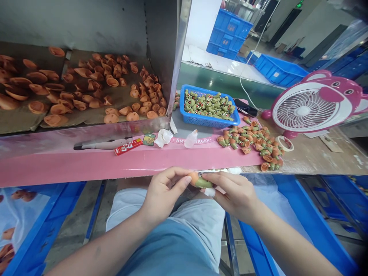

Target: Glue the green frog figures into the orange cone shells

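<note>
Factory workroom, one workbench [129,165] faced in pink card, one metal-edged shelf of cardboard sheets [20,122] at its left. Blue plastic crates [230,30]: several stacked beyond the bench, more to the right. One pink bear-faced desk fan [301,110]. One blue mesh basket [209,123], heaped with dozens of green-and-orange figures [208,105]. On the shelf, well over fifty orange moulded pieces [112,82]; on the bench, one loose pile of some dozens of part-finished figures [244,142]. One red packet [128,146], one white tissue wad [163,137], one roll of tape [284,143].

One orange-and-green figure [200,181], its finer detail hard to make out, lies between the hands just below the bench edge, long axis near level, orange end to the left. Left hand [162,193] pinches the orange end; right hand [232,191] pinches the green end.
</note>
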Action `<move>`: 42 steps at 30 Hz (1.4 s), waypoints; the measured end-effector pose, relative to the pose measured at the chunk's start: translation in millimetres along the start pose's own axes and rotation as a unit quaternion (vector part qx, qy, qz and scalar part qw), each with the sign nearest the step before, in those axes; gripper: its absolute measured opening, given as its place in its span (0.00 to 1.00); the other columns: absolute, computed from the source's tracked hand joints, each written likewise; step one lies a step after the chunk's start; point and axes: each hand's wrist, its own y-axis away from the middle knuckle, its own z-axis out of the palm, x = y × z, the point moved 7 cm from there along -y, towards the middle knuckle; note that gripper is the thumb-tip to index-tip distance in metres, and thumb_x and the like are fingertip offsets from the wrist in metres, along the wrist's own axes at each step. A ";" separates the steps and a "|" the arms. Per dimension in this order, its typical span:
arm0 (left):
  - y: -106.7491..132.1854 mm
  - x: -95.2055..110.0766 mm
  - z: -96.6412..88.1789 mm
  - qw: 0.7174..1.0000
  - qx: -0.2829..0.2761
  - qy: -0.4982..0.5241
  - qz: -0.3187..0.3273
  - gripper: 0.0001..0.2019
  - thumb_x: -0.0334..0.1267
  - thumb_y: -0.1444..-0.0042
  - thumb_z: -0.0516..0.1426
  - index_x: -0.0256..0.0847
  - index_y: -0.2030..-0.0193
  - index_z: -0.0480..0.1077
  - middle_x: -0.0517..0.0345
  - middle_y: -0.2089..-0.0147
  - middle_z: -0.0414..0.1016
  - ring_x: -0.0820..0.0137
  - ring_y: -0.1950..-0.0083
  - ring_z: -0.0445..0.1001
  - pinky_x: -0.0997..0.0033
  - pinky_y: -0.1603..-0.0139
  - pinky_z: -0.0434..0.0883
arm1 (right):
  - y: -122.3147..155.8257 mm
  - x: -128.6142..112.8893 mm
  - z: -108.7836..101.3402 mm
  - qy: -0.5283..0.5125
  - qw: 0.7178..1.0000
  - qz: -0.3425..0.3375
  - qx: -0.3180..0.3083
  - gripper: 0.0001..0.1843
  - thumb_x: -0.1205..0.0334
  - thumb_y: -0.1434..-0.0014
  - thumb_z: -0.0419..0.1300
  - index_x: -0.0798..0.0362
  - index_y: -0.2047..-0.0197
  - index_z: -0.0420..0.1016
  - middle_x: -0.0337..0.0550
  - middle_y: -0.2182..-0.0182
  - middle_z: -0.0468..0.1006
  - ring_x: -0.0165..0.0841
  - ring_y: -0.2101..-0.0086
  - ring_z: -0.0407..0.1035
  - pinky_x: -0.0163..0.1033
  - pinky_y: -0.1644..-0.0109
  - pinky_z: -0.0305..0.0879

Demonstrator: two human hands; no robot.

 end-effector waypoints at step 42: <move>0.1 -19.6 10.2 0.989 -0.075 0.037 -0.120 0.10 0.30 0.54 0.58 0.36 0.62 0.70 0.58 0.66 0.74 0.72 0.63 0.71 0.73 0.58 0.69 | 11.7 24.6 29.3 -0.276 0.897 0.343 -0.044 0.07 0.62 0.51 0.59 0.55 0.71 0.66 0.32 0.84 0.64 0.23 0.83 0.58 0.29 0.80 0.54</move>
